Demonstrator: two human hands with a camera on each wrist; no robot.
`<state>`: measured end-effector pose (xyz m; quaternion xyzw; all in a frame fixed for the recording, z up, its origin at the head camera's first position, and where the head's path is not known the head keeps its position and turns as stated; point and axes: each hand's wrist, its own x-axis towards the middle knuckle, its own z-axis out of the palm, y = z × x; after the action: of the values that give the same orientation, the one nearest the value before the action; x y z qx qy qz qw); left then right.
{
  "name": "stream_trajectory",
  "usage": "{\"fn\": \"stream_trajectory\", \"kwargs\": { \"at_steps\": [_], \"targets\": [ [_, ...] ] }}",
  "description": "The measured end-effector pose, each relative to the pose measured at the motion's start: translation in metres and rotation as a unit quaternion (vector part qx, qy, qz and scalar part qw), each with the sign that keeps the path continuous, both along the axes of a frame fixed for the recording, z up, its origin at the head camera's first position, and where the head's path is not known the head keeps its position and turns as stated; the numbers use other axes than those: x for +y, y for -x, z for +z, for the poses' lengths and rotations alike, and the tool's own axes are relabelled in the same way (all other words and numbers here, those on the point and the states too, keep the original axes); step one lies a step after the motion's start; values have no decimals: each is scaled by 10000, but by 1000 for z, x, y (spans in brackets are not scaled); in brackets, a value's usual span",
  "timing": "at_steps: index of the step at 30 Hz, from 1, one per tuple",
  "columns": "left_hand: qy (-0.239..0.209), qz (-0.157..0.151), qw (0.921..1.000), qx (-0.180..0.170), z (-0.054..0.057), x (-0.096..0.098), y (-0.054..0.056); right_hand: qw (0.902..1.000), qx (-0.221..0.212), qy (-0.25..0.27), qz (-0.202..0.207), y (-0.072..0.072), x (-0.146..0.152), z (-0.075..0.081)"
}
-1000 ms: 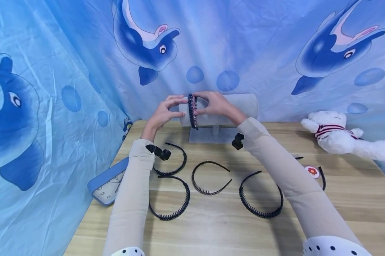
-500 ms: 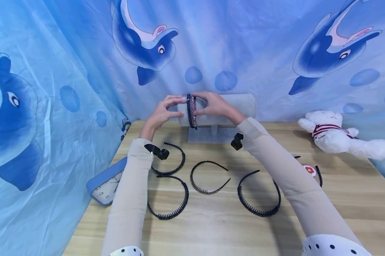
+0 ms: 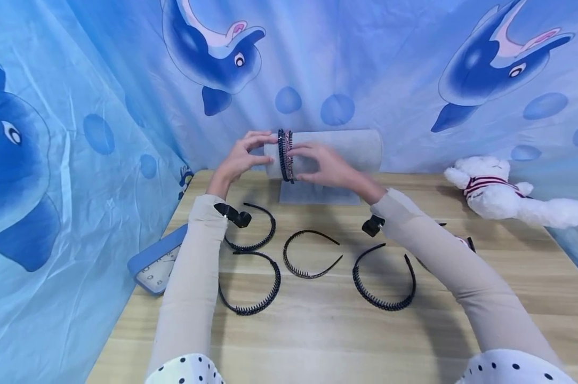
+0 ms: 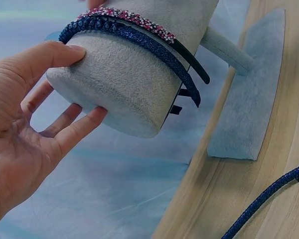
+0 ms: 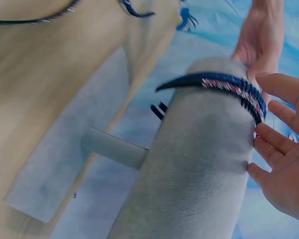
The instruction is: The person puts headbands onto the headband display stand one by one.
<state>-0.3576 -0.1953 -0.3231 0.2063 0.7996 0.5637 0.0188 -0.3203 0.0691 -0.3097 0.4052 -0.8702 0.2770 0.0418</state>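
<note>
A grey padded display roll [image 3: 346,145] lies sideways on a stand with a flat base [image 3: 318,196]. Near its left end it wears a dark blue headband [image 4: 154,47] and a pink-and-white glittery headband [image 4: 139,21], side by side. My left hand [image 3: 240,157] rests at the roll's end, thumb on the near side and fingers spread, fairly straight, below. My right hand [image 3: 326,165] lies along the front of the roll, to the right of the headbands. Its fingers [image 5: 276,137] are loosely bent, tips right at the roll and close to the glittery band's edge.
Several toothed headbands lie on the wooden table [image 3: 318,330], among them a small one in the middle [image 3: 302,274] and a black one [image 3: 385,305] near my right arm. A blue clock-faced case [image 3: 157,261] is at left, a white plush bear [image 3: 495,194] at right.
My right thumb and fingers have come off the headbands, and the hand has dropped slightly and moved right. The left hand stays at the roll's end. The head view has tilted a little.
</note>
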Motion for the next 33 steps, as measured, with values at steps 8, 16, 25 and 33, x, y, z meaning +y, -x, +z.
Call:
{"fn": "stream_trajectory", "kwargs": {
  "at_steps": [8, 16, 25, 33],
  "targets": [
    [56, -95, 9999, -96, -3, -2, 8, 9964, -483, -171, 678, -30, 13, -40],
    [99, -61, 9999, 10, -2, -4, 9, 9821, -1388, -858, 938, -26, 9, -80],
    [123, -103, 9999, -18, -6, -5, 8, 9610, -2208, -1079, 1271, -18, -7, -108],
    [33, -165, 9999, 4, -4, -5, 8, 9643, -2045, -1063, 1302, -13, -18, -115]
  ]
}}
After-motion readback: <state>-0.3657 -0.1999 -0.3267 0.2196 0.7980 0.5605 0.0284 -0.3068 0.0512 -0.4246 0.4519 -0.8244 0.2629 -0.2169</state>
